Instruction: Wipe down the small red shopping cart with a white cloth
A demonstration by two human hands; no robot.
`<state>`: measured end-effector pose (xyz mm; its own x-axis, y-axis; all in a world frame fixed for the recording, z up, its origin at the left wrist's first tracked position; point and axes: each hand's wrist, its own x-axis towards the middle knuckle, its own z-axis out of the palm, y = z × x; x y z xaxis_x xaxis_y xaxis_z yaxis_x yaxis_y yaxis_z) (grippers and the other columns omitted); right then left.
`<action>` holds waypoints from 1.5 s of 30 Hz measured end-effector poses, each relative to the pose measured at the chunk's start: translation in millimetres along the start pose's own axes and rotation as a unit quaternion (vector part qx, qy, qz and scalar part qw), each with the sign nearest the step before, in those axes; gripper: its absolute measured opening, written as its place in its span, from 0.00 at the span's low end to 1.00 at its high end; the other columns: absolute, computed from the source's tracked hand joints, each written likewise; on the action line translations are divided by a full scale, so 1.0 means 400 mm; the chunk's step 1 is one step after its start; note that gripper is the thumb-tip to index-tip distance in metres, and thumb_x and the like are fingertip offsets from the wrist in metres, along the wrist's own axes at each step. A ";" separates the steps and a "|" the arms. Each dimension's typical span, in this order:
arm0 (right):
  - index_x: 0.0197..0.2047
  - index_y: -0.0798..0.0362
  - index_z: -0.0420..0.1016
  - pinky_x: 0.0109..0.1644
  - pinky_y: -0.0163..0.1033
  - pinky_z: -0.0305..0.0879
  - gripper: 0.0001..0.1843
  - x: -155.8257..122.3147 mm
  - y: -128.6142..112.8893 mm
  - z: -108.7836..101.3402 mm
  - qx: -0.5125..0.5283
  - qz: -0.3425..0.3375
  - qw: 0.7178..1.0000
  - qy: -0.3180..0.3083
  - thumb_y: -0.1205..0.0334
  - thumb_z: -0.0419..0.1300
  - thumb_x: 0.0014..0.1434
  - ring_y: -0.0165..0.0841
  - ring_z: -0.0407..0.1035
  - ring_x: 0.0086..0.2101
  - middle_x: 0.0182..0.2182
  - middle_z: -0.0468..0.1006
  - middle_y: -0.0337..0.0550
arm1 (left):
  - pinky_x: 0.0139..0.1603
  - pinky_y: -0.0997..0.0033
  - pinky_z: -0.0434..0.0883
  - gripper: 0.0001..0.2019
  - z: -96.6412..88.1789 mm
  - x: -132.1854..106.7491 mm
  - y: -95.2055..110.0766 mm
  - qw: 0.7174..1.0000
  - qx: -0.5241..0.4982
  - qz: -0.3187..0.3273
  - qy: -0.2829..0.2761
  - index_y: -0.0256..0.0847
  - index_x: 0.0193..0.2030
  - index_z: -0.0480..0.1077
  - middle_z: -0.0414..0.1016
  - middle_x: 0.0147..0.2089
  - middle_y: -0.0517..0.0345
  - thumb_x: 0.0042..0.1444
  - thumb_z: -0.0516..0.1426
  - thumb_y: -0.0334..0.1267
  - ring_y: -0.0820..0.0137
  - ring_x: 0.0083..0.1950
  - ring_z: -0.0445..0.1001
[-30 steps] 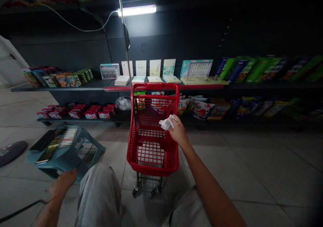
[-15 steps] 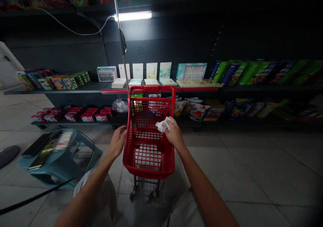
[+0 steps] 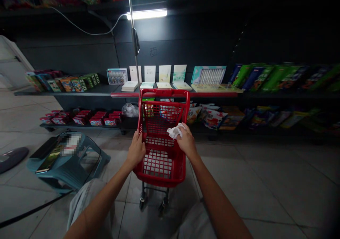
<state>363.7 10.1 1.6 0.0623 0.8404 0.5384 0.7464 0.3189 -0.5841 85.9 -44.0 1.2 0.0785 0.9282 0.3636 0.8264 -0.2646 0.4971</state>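
Observation:
A small red shopping cart [image 3: 162, 180] with a lattice basket stands on the tiled floor between my knees. My left hand [image 3: 136, 148] grips the left rim of the cart, fingers curled over its edge. A crumpled white tissue [image 3: 175, 131] is pinched in my right hand [image 3: 186, 139], which is at the right rim of the basket. The tissue hangs over the inside of the basket. Whether my right fingers also touch the rim is hard to see.
Behind the cart runs a dark shelf [image 3: 98, 89] with booklets [image 3: 164, 74], small boxes [image 3: 70, 84] and green snack bags [image 3: 276, 77]. Red packs [image 3: 97, 118] lie on the lower shelf. At left is a blue-grey stool [image 3: 66, 170] with a phone [image 3: 49, 161]. A thin metal pole [image 3: 132, 15] rises behind the cart.
My left hand has moved right and closed on the cart's left rim; before, it was beside the basket with fingers loose. My right hand still holds the tissue. The view has shifted slightly.

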 end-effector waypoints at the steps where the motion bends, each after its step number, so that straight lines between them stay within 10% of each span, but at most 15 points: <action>1: 0.54 0.53 0.78 0.73 0.48 0.57 0.22 0.001 0.001 0.001 -0.001 -0.001 1.000 0.001 0.71 0.55 0.58 0.40 0.62 0.67 0.68 0.66 0.51 | 0.80 0.51 0.52 0.30 0.001 0.003 -0.006 1.000 -0.003 0.004 0.002 0.32 0.75 0.57 0.48 0.80 0.41 0.66 0.46 0.31 0.58 0.81 0.45; 45: 0.57 0.51 0.76 0.70 0.50 0.63 0.23 0.000 0.006 -0.007 -0.024 0.017 0.999 -0.016 0.69 0.55 0.59 0.43 0.66 0.64 0.70 0.65 0.50 | 0.81 0.45 0.49 0.34 0.020 0.024 -0.046 0.997 0.030 0.069 -0.024 0.22 0.75 0.53 0.46 0.79 0.30 0.61 0.46 0.26 0.51 0.82 0.40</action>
<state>367.4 9.7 2.1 0.0669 0.8645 0.4982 0.7749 0.2696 -0.5718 75.8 -28.2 -10.9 0.2194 0.8958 0.3866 0.8371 -0.3764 0.3970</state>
